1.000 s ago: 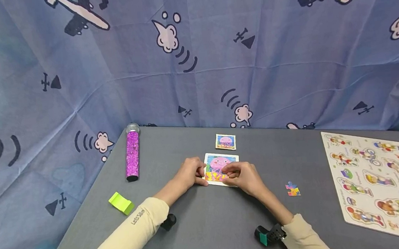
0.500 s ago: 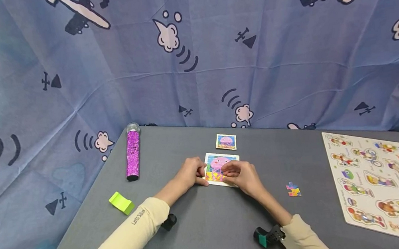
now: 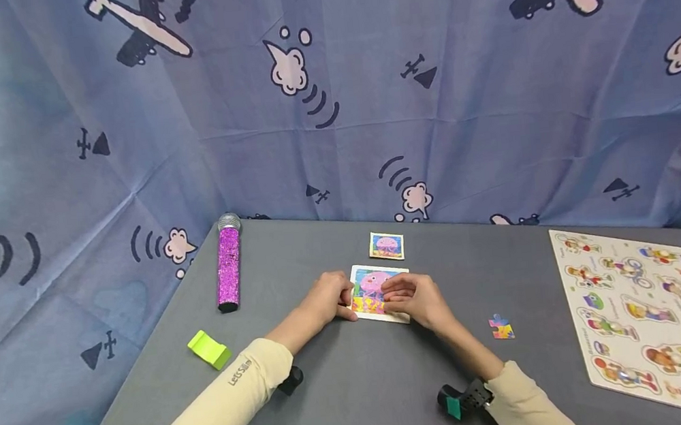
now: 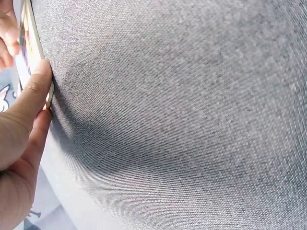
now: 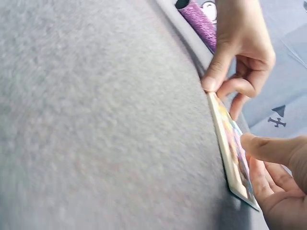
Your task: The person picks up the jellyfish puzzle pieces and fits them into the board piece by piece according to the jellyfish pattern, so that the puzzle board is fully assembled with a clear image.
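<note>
A small white-framed jigsaw puzzle [image 3: 369,299] with a pink sea creature on it lies flat between both hands. My left hand [image 3: 326,298] grips its left edge, thumb at the near corner; the left wrist view also shows this thumb [image 4: 36,84] on the frame's edge. My right hand [image 3: 419,300] is over the right part of the puzzle, fingers extended and partly hiding the picture. In the right wrist view its thumb [image 5: 268,147] touches the puzzle face, and no separate piece shows in that hand. A loose puzzle piece [image 3: 501,326] lies to the right.
Behind the puzzle lies a small matching picture card [image 3: 386,245]. A purple glitter microphone [image 3: 228,263] and a lime-green curved block [image 3: 209,350] are at the left. A large white picture board [image 3: 652,319] covers the right side, and a patterned curtain [image 3: 330,104] hangs behind the table.
My right hand's fingers have straightened and parted a little from the thumb over the puzzle. My left hand stays at the left edge. The head view tilts slightly.
</note>
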`<state>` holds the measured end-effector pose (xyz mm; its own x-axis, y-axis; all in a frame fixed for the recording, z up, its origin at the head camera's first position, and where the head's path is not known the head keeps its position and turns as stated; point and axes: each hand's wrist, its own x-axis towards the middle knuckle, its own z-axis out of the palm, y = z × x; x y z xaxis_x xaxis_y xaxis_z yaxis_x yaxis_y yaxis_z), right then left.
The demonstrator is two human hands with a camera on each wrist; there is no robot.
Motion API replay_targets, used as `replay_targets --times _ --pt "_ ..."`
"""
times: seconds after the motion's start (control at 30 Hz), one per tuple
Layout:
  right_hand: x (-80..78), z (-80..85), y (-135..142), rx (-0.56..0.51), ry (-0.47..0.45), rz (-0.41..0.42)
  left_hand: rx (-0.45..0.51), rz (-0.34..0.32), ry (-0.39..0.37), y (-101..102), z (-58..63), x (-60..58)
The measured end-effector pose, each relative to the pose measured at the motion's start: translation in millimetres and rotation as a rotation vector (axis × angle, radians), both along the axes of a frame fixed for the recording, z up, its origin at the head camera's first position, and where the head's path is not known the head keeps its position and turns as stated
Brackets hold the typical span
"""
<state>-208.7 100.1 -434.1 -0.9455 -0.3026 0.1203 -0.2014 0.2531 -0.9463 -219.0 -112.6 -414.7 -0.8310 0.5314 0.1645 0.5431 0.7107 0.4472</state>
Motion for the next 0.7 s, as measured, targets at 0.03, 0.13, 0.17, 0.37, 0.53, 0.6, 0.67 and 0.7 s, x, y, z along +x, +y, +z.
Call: replay_targets --times 0.03,0.13,0.17,0.37,0.53,0.6,0.67,0.7 --pt "0.8 0.3 3 -0.018 -0.012 -0.001 0.001 0.002 -0.008 1 0.0 0.4" --pt "3.3 1.6 15 -0.036 -0.037 -0.011 0.018 0.011 -0.023 2 0.2 1.8" --pt "4.4 2.2 19 -0.035 -0.045 -0.018 0.020 0.013 -0.025 2 0.4 2.1" --pt "10.3 3.6 43 -0.055 -0.046 -0.052 0.009 0.001 -0.004 1 0.1 1.9" --pt "16.7 4.5 66 -0.058 -0.019 -0.060 0.006 0.000 -0.011 1 -0.9 0.6" --pt "19.7 4.7 76 -0.054 -0.006 -0.059 0.006 0.002 -0.011 1 -1.2 0.4" --pt "22.5 4.3 84 -0.043 0.011 -0.067 0.005 0.008 -0.013 1 -1.0 0.7" --pt "23.7 3.7 89 -0.045 0.020 -0.069 0.003 0.009 -0.012 1 -1.0 0.7"
